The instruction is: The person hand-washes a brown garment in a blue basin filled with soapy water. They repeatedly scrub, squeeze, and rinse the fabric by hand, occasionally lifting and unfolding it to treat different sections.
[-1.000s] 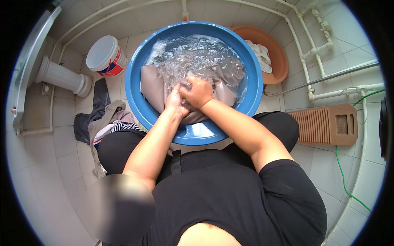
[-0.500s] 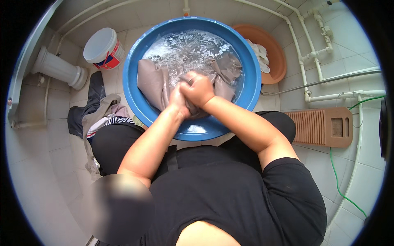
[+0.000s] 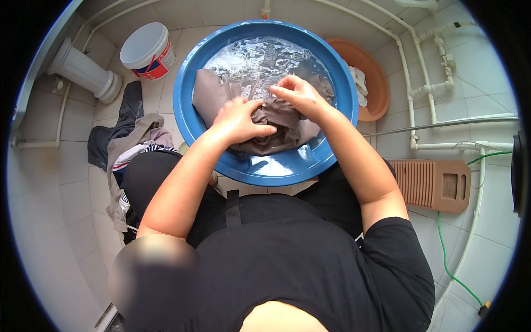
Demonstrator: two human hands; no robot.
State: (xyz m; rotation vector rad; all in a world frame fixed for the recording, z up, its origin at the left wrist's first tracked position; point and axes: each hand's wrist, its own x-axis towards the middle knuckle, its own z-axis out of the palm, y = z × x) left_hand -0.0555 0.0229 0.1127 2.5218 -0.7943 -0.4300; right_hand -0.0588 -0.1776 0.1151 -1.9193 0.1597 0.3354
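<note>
A wet grey-brown garment point(image 3: 207, 102) lies bunched in a round blue basin point(image 3: 183, 83) of sudsy water. My left hand point(image 3: 240, 119) rests on its folds at the left, thumb spread wide from the fingers. To the right and slightly farther off, my right hand point(image 3: 301, 97) has its thumb and fingers bent together at the edge of the cloth, in a pinch. The fingertips partly hide what they grip. Between the two hands the fabric is crumpled, and part of it sits under the water.
A white bucket point(image 3: 145, 47) stands beyond the basin on the left, near a white pedestal point(image 3: 86, 72). Dark and light clothes point(image 3: 130, 133) lie by my left knee. On the right are an orange-brown basin point(image 3: 379, 99) with white cloth, a brown washboard point(image 3: 426, 182) and wall pipes point(image 3: 409, 94).
My hands were clasped together on the garment and have come apart. The left opened and shifted left, the right moved right and away. The middle folds of the garment are now in view.
</note>
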